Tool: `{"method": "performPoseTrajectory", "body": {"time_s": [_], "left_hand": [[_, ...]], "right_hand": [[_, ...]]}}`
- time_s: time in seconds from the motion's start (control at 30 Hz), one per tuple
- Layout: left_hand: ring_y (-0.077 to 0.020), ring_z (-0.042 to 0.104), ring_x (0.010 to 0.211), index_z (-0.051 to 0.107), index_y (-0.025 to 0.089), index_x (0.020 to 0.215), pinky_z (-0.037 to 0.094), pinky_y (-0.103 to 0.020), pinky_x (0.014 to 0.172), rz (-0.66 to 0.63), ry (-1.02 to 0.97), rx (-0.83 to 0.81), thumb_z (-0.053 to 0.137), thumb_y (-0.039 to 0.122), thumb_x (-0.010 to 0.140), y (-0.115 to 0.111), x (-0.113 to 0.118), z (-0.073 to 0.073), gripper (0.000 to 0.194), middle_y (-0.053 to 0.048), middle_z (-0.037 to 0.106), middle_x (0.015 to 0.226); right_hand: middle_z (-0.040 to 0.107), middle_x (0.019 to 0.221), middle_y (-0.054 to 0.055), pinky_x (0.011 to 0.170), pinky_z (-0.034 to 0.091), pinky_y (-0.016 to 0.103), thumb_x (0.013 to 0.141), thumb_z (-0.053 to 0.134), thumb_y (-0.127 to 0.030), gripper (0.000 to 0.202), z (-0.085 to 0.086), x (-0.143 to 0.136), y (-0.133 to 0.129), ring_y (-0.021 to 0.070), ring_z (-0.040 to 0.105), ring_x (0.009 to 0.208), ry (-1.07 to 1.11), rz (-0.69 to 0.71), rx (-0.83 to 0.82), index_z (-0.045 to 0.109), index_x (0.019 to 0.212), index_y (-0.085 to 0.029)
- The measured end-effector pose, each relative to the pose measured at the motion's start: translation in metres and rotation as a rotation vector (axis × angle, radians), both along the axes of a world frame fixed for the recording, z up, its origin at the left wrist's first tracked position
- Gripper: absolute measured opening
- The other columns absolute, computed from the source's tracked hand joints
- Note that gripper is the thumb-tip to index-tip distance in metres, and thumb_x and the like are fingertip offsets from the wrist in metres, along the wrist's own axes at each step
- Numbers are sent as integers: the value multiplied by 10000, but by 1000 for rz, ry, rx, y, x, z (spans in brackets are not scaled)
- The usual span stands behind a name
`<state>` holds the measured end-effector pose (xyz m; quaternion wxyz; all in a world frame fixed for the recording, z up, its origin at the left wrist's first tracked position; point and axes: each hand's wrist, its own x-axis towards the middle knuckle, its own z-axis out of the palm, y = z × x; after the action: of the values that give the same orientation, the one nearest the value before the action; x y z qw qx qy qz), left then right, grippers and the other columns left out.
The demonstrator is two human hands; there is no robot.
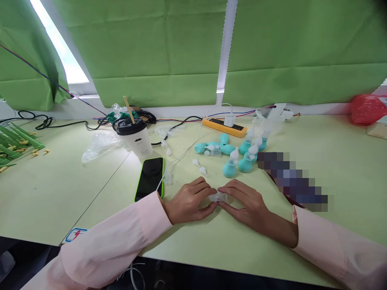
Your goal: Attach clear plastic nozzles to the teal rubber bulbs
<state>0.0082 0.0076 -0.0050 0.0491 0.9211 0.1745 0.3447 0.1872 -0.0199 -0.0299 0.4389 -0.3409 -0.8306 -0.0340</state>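
Green curtains point(145, 52): creased cloth panels with zigzag-cut edges, hanging behind the table; bright light enters through a gap at the left.
Table point(99, 217): smooth, pale yellow-green top, a straight seam crossing its left part.
Left hand point(189, 201): bare, thumb and fingertips pinching a clear piece point(218, 197) near the front of the table.
Right hand point(249, 203): thumb and fingertips closed on the same piece from the other side.
Cup point(138, 143): white, tapered, with a black lid and a pale straw; contents hidden.
Phone point(149, 177): flat black screen in a lime-green case, beside the left cuff.
Red bag point(364, 108): thin, crinkled plastic at the far right; contents cannot be told.
Power strip point(225, 126): orange and black, a white plug seated in it.
Teal bulbs point(229, 169): rounded; some lie flat, others stand with white tips upward.
Clear piece: see-through, tubular, held between both hands; whether it touches the table cannot be told.
Loose white tips point(203, 171): small, slender, lying just beyond the hands.
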Motion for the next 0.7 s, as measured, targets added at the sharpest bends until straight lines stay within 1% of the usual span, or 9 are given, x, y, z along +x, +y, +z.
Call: {"method": "performPoseTrajectory", "body": {"time_s": [0.1,0.2,0.33,0.43,0.57,0.63,0.7], "left_hand": [[-152,489,655,537,114,837,455,-278,554,30,16,39,496,214,715,-1,-1,3,163,-70,580,682],[-171,489,655,567,101,798,445,-283,508,96,53,90,509,245,686,-1,-1,6,192,-77,578,666],[-170,487,640,583,105,769,434,-268,481,150,95,122,491,234,683,-2,-1,8,180,-64,572,625],[-162,482,628,579,105,750,437,-264,485,156,79,96,492,244,687,-2,-1,8,175,-58,574,609],[-161,484,636,561,111,752,444,-267,497,166,73,14,498,277,689,-2,-1,7,188,-57,577,619],[-159,486,640,553,117,770,447,-270,516,152,86,-13,490,287,701,-2,-1,6,194,-56,577,630],[-154,485,640,550,124,770,447,-270,536,117,101,-7,475,279,718,-1,-1,4,181,-52,573,630]], "right_hand": [[595,759,47,577,477,272,702,583,-172,188,1,1,0,152,549,703,-3,-22,-16,531,882,-183],[593,759,49,558,470,264,703,578,-157,174,3,1,-1,151,547,698,-35,-65,-13,548,873,-182],[596,763,50,568,468,268,701,566,-141,160,4,2,-1,156,550,706,-75,-99,6,543,856,-176],[605,763,49,579,466,273,697,561,-123,177,4,1,-1,160,553,708,-83,-84,31,522,863,-170],[606,734,47,557,459,265,689,568,-118,196,5,0,-2,156,554,682,-78,-66,64,511,871,-160],[607,730,46,548,455,263,684,576,-116,198,5,0,-2,154,552,674,-81,-55,77,513,867,-158],[608,726,42,546,452,263,680,580,-105,196,5,1,-2,151,546,665,-92,-39,84,519,858,-158]]}}
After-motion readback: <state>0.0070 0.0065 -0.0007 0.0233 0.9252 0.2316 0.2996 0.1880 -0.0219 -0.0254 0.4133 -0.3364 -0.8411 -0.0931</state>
